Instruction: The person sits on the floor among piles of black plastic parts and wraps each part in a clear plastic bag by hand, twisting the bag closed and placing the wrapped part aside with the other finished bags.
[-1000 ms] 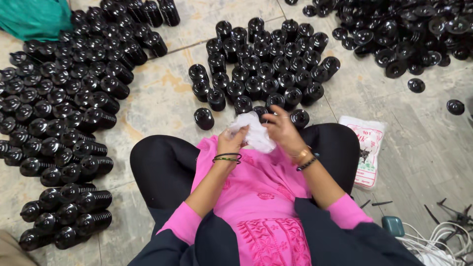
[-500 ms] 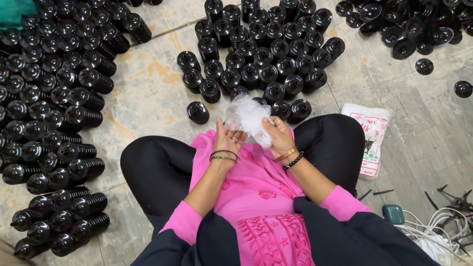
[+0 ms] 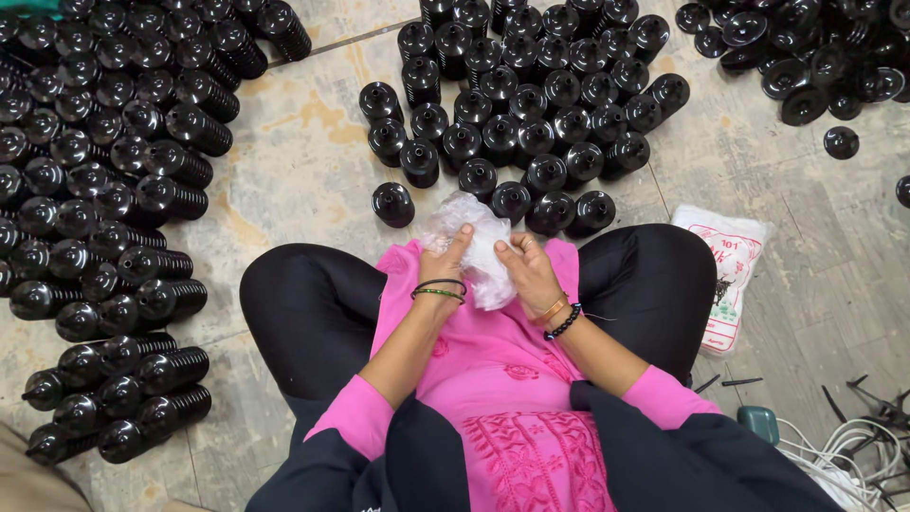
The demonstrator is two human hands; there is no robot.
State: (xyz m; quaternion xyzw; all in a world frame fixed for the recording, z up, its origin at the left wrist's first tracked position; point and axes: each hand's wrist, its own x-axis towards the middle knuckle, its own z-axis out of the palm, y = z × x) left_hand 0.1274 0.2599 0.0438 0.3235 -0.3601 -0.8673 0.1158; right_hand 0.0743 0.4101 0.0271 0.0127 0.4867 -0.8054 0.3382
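Crumpled plastic bag point(image 3: 471, 228) between both hands.

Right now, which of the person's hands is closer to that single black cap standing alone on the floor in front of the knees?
Left. The left hand grips the crumpled plastic bag just right of the lone black cap; the right hand holds the bag's far side.

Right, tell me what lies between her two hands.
In the head view, a crumpled clear plastic bag sits between the left hand and right hand; both grip it.
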